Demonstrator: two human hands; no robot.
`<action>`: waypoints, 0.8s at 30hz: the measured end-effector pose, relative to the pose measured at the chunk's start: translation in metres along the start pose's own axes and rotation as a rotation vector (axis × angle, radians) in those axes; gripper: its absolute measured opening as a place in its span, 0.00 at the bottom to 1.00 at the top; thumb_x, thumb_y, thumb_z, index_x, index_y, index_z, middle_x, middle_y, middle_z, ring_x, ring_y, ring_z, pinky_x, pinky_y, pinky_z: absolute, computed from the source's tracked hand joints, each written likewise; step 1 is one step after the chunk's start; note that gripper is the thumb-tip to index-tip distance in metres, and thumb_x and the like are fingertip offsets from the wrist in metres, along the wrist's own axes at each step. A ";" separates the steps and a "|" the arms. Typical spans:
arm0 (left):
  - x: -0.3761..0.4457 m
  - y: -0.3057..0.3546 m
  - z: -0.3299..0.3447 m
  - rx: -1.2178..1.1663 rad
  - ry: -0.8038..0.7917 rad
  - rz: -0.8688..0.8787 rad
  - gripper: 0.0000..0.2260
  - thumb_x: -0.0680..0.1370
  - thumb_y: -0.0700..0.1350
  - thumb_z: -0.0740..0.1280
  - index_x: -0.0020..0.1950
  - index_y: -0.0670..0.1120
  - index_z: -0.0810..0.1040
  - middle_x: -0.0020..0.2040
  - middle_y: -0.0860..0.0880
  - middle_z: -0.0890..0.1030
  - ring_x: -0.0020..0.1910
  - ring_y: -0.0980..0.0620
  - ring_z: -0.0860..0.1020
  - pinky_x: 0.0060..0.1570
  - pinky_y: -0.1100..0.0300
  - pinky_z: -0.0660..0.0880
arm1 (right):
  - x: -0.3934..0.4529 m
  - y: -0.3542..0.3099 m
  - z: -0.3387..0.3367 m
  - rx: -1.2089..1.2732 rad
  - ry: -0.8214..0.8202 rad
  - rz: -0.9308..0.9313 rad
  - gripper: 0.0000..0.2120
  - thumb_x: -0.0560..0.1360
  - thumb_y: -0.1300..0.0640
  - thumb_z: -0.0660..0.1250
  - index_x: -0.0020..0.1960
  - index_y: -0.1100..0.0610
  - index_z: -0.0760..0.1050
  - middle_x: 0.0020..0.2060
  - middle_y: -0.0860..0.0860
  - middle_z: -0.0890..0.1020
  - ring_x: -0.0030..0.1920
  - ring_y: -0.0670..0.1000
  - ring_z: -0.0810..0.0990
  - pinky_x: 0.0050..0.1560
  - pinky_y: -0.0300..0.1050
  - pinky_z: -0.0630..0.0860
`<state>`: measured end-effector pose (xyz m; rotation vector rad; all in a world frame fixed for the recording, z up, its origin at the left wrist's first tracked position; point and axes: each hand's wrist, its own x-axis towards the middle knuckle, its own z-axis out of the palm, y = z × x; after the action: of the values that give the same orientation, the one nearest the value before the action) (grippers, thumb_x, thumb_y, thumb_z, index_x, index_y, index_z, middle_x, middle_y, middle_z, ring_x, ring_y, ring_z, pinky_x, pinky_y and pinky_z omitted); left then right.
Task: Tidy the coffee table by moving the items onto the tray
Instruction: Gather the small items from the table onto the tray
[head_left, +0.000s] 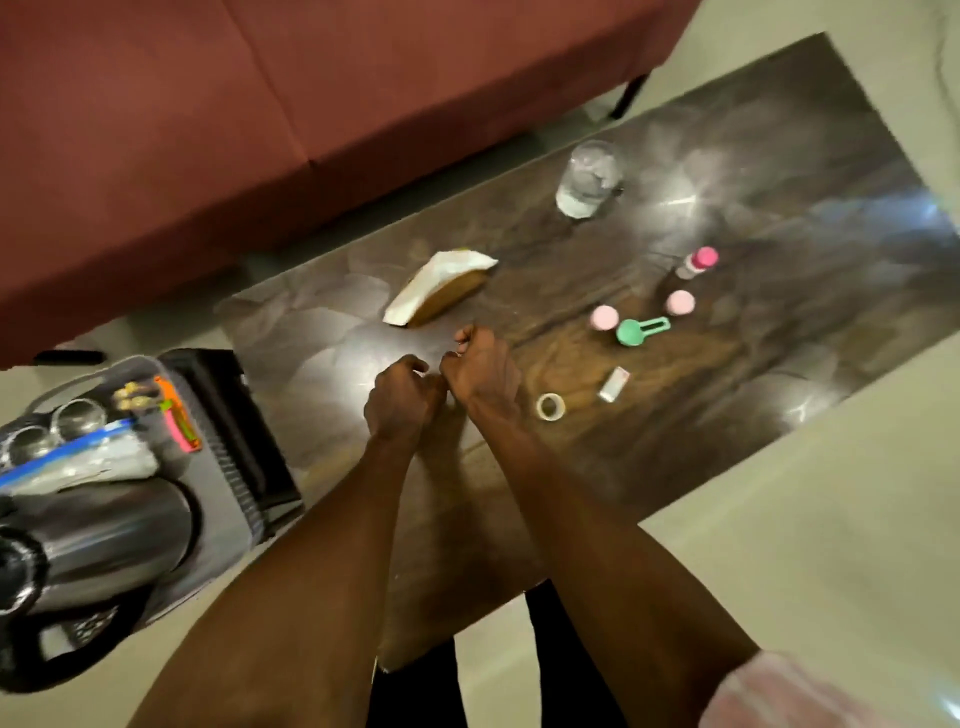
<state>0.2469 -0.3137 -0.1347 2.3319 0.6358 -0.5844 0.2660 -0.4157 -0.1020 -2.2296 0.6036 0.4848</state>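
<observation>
Coffee table, dark glossy top: glass at 12 o'clock; tissue box centre; pink-capped bottles, green scoop, tape roll at 3 o'clock.

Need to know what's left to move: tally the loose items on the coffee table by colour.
Pink-capped: 3, a small bottle and two pink-topped pieces
Green: 1, a scoop
White: 2, a tissue box and a small white packet
Clear: 2, a drinking glass and a tape roll
Total: 8
</observation>
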 end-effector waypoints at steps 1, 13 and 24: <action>-0.006 0.013 0.014 0.004 -0.026 0.019 0.14 0.69 0.55 0.66 0.53 0.53 0.80 0.51 0.48 0.83 0.52 0.43 0.80 0.47 0.55 0.73 | 0.006 0.011 -0.014 0.002 0.017 0.021 0.14 0.70 0.55 0.66 0.56 0.50 0.74 0.55 0.51 0.81 0.58 0.57 0.79 0.58 0.50 0.74; -0.039 0.080 0.119 0.206 -0.224 0.188 0.18 0.67 0.59 0.75 0.50 0.52 0.76 0.52 0.50 0.78 0.51 0.45 0.80 0.45 0.54 0.75 | 0.041 0.145 -0.119 0.093 0.180 0.302 0.15 0.74 0.55 0.64 0.59 0.59 0.75 0.56 0.59 0.80 0.59 0.61 0.78 0.59 0.51 0.75; -0.034 0.083 0.152 0.302 -0.258 0.176 0.31 0.63 0.61 0.78 0.57 0.49 0.69 0.58 0.48 0.73 0.55 0.43 0.78 0.49 0.51 0.74 | 0.065 0.199 -0.112 0.104 0.169 0.341 0.28 0.69 0.44 0.76 0.58 0.62 0.73 0.55 0.58 0.80 0.58 0.60 0.78 0.57 0.55 0.77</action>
<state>0.2313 -0.4825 -0.1831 2.4958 0.2320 -0.9330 0.2249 -0.6370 -0.1784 -2.0887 1.0837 0.4252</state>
